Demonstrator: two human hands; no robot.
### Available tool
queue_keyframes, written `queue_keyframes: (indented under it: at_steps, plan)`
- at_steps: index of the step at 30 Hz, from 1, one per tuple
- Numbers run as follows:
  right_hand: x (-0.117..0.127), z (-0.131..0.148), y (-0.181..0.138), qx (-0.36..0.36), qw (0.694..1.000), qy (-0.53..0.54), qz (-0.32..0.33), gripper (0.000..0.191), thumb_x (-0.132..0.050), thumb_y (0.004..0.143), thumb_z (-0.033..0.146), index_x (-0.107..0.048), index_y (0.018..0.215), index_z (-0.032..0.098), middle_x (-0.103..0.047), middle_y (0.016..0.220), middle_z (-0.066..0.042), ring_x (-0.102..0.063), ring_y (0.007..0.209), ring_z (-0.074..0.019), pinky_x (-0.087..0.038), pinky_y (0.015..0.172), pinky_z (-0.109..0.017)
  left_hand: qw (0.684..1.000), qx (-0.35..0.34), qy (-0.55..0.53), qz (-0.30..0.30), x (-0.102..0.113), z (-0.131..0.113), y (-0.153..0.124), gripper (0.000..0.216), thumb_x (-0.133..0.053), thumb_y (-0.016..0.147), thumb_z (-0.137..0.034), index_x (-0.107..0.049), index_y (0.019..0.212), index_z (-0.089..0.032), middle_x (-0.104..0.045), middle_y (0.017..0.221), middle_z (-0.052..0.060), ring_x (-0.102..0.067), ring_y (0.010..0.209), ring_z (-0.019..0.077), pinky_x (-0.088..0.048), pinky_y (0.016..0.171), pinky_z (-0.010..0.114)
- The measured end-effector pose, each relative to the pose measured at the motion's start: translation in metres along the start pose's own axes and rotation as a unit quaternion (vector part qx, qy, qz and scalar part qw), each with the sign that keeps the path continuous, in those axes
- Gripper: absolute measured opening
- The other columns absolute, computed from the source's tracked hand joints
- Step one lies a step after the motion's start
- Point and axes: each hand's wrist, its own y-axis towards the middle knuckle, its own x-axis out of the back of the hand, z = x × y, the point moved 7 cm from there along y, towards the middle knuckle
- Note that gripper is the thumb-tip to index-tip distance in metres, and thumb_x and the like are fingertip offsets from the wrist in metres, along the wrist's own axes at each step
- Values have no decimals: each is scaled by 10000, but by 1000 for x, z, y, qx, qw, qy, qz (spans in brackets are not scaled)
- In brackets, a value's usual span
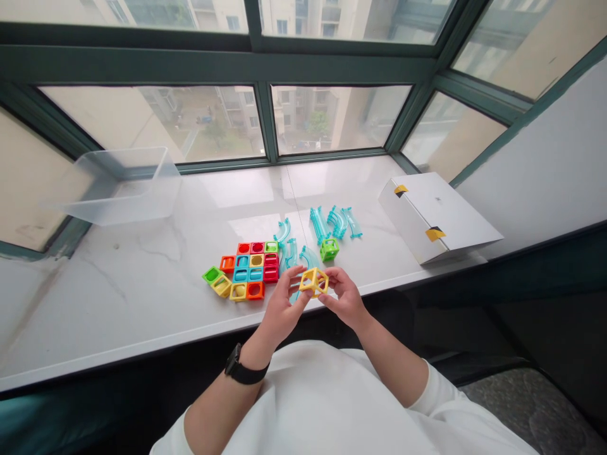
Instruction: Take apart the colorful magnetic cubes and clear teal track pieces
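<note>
A yellow open-frame cube block [314,282] is held up over the sill's front edge, tilted with one corner toward me. My left hand [284,302] grips it from the left with thumb and fingers. From the right, my right hand [345,299] pinches its other side. Left of my hands, several red, blue, yellow, orange and green cube blocks [256,275] stand packed together on the surface. A single green cube block [329,249] sits just beyond my right hand. Clear blue track pieces [290,254] lie behind my left hand, partly hidden by it.
More clear blue track pieces [336,222] lie farther back. A clear plastic bin [128,189] stands at the back left, and a white box [441,212] with yellow-and-black tape at the right. Green-framed windows [269,120] border the white marble-look sill [142,297].
</note>
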Motion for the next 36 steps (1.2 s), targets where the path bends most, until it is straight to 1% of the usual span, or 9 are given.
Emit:
queue_keyframes:
  at_steps: [2, 6, 11, 14, 20, 23, 26, 31, 36]
  plan:
    - [7, 8, 1, 27, 997, -66, -10, 445, -846, 866, 496, -639, 1193, 274, -682, 1103, -52, -692, 988, -233, -592, 899, -385, 999, -19, 38, -15, 2, -6, 2, 431, -723, 981, -367, -616, 1391, -294, -646, 1436, 104, -676, 1266, 258, -593, 1067, 446]
    - [17, 26, 2, 87, 979, -184, -33, 413, -859, 851, 492, -667, 1138, 266, -666, 1031, -38, -639, 937, -230, -549, 876, -392, 989, -59, 135, -9, -1, -20, 6, 121, -712, 979, -327, -766, 1067, -264, -721, 1250, 81, -687, 1195, 243, -602, 989, 384]
    - [16, 38, 1, 129, 968, -216, -25, 448, -865, 850, 516, -665, 1164, 266, -660, 999, -36, -623, 900, -232, -546, 829, -390, 994, -17, 107, 4, -5, -14, 9, 125, -719, 965, -327, -771, 1046, -247, -763, 1067, 61, -729, 1007, 216, -609, 893, 349]
    - [14, 40, -1, 140, 964, -227, -11, 448, -871, 856, 447, -661, 1208, 266, -658, 1063, -54, -635, 945, -238, -563, 834, -390, 998, 21, 57, 3, -7, -4, 10, 150, -705, 974, -357, -756, 1041, -232, -770, 1031, 55, -746, 963, 212, -616, 877, 342]
    - [30, 29, -14, 98, 963, -251, -18, 318, -850, 862, 346, -679, 1116, 262, -686, 1051, -47, -667, 936, -228, -589, 795, -364, 993, -9, 117, 25, -21, -9, 13, 122, -675, 982, -288, -769, 1052, -257, -764, 1047, 38, -722, 975, 197, -588, 861, 308]
    - [44, 21, -23, 50, 965, -257, -17, 542, -884, 830, 353, -645, 1314, 292, -716, 1107, -40, -698, 947, -233, -605, 881, -402, 986, -36, 151, 68, -33, -12, 13, 177, -627, 1001, -241, -773, 1095, -275, -760, 1055, 41, -701, 967, 204, -567, 861, 327]
    - [51, 20, -29, 34, 966, -253, 28, 793, -909, 820, 362, -538, 1521, 336, -704, 1233, -63, -697, 1071, -266, -594, 1000, -465, 979, -59, 165, 108, -44, -11, 15, 230, -590, 1016, -238, -778, 1139, -290, -750, 1050, 56, -689, 961, 225, -561, 857, 354]
    - [65, 25, -25, 30, 978, -191, 73, 548, -823, 912, 337, -655, 1434, 347, -641, 1342, -80, -660, 1197, -268, -630, 968, -436, 976, -74, 166, 119, -51, -7, 22, 264, -552, 1036, -265, -790, 1149, -288, -742, 1096, 83, -694, 1025, 250, -561, 911, 393]
    - [74, 21, -16, -15, 983, -150, 106, 481, -863, 873, 341, -713, 1328, 308, -675, 1277, -67, -709, 926, -187, -651, 842, -369, 976, -57, 173, 123, -52, -5, 26, 228, -581, 1031, -296, -795, 1109, -280, -754, 1081, 72, -700, 1016, 239, -570, 901, 378]
